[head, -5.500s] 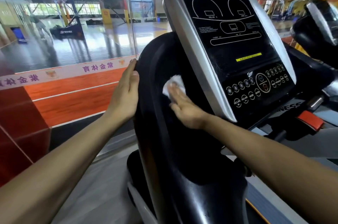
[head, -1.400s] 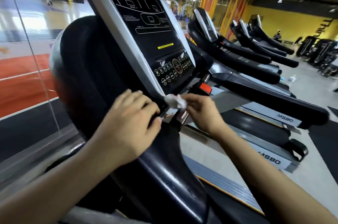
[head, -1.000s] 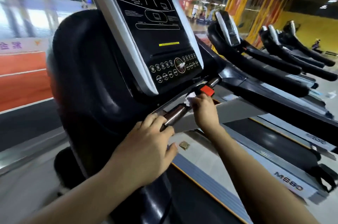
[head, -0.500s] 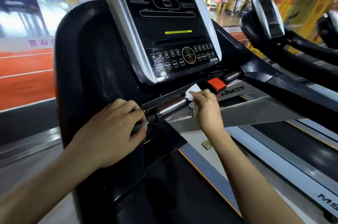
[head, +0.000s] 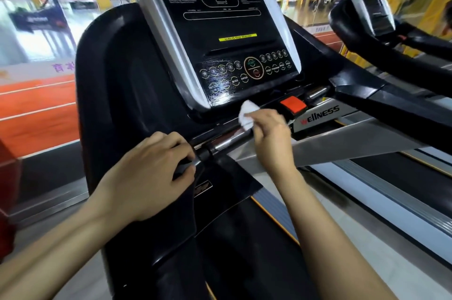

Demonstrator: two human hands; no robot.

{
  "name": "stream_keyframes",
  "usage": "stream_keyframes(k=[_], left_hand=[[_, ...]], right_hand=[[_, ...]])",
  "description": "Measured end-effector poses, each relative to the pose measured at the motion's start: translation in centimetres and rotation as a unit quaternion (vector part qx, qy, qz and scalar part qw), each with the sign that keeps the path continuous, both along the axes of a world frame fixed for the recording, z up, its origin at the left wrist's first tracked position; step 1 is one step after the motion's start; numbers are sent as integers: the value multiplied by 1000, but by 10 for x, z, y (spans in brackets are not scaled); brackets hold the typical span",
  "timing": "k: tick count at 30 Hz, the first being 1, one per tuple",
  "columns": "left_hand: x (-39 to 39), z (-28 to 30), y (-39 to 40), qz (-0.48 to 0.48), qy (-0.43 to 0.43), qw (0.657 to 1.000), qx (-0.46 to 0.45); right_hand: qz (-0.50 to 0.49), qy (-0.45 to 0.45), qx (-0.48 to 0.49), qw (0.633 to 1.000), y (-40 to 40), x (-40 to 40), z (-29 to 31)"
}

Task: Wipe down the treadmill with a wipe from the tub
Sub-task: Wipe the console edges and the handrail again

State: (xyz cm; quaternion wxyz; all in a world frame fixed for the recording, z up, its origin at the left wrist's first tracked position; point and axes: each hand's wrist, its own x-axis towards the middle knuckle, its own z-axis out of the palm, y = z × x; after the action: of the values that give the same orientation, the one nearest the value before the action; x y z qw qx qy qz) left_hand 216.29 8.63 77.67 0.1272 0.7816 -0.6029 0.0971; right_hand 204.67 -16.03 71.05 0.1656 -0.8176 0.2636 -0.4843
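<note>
The black treadmill point(head: 127, 94) fills the middle of the head view, its tilted console point(head: 227, 38) with round buttons facing me. A chrome bar point(head: 227, 142) runs below the console. My right hand point(head: 271, 138) pinches a small crumpled white wipe point(head: 245, 113) and holds it against the ledge just under the console, left of the red safety key point(head: 293, 105). My left hand point(head: 149, 175) grips the black left end of the bar, fingers curled round it. No tub is in view.
A second treadmill point(head: 367, 18) stands to the right, its handrail point(head: 403, 104) crossing behind my right hand. The running belt point(head: 256, 250) lies below. A glass wall point(head: 36, 30) with an orange court floor behind it is on the left.
My right hand with the wipe has slid left along the ledge, away from the red safety key. My left hand keeps its grip on the bar end. The view has shifted slightly.
</note>
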Motion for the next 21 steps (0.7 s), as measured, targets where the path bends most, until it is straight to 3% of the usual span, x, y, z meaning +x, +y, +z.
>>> stream_keyframes(k=[3, 6, 8, 10, 13, 15, 17, 21], left_hand=[[0, 2, 2, 3, 2, 1000, 1], [0, 1, 1, 4, -1, 1000, 4], [-1, 1, 2, 4, -2, 1000, 6], [-1, 1, 3, 6, 2, 1000, 5], [-1, 0, 3, 6, 4, 1000, 9], [-2, 1, 2, 6, 5, 1000, 8], [-1, 0, 2, 11, 5, 1000, 4], [-2, -1, 0, 7, -2, 1000, -4]], right_hand=[[78, 28, -22, 996, 29, 19, -10], [229, 44, -46, 971, 69, 24, -7], [256, 64, -56, 963, 73, 19, -5], [195, 72, -75, 975, 46, 16, -6], [35, 133, 8, 990, 0, 17, 3], [1, 155, 26, 988, -1, 26, 4], [27, 108, -9, 994, 18, 29, -3], [188, -32, -69, 979, 72, 19, -31]])
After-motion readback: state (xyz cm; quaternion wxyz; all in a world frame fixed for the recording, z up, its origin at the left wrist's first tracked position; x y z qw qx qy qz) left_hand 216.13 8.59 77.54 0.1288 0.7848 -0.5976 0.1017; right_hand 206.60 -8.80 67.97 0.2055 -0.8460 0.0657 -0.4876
